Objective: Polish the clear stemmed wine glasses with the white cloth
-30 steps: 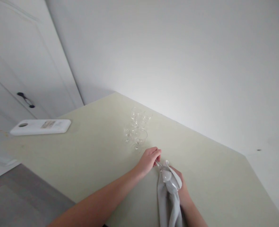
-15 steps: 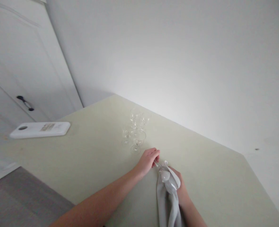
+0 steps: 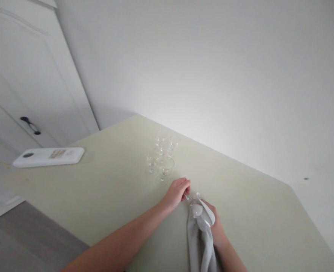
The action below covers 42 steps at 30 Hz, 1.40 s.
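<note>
My left hand [image 3: 177,193] is closed around the stem of a clear stemmed glass [image 3: 197,210], which lies tilted over the pale green table [image 3: 110,189]. My right hand [image 3: 215,226] is wrapped round the glass's bowl through a light grey cloth [image 3: 202,241] that hangs down toward me. Just beyond my left hand stands a cluster of several clear stemmed glasses [image 3: 163,156], upright on the table.
A white rectangular board [image 3: 49,156] with a hole and a label lies at the table's left end. White cabinet doors with a dark handle [image 3: 30,125] stand behind it. A plain white wall [image 3: 212,75] runs along the table's far edge. Grey floor [image 3: 28,241] shows at lower left.
Both hands and the glass have stayed almost in place, shifting only slightly up in the picture as the view moved a little.
</note>
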{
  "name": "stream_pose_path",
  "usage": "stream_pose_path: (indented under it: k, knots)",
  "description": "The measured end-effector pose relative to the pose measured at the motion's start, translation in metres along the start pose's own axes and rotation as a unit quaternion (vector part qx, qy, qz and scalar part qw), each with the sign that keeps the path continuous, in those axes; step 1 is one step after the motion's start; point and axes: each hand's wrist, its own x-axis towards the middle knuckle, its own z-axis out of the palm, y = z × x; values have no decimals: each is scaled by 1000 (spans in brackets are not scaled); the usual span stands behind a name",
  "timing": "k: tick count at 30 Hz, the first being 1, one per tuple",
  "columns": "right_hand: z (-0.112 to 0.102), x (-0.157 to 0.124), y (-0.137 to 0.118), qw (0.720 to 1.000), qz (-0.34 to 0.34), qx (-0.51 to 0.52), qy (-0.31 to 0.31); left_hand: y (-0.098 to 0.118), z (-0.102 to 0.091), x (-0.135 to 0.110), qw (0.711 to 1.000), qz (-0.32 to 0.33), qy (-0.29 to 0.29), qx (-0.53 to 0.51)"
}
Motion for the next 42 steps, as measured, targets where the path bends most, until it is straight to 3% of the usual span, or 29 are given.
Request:
stream_pose_path:
  k: [16, 24, 32, 42]
  knots:
    - [2, -2, -4, 999, 14, 27, 17, -3, 0, 3, 1000, -3, 3, 2]
    - [1, -2, -1, 999, 15, 29, -3, -4, 0, 3, 1000, -2, 1, -6]
    - [2, -2, -5, 999, 14, 16, 24, -2, 0, 1, 1000, -2, 0, -6]
    - [0, -2, 1, 1000, 6, 9, -1, 2, 0, -1, 1000, -1, -8, -13]
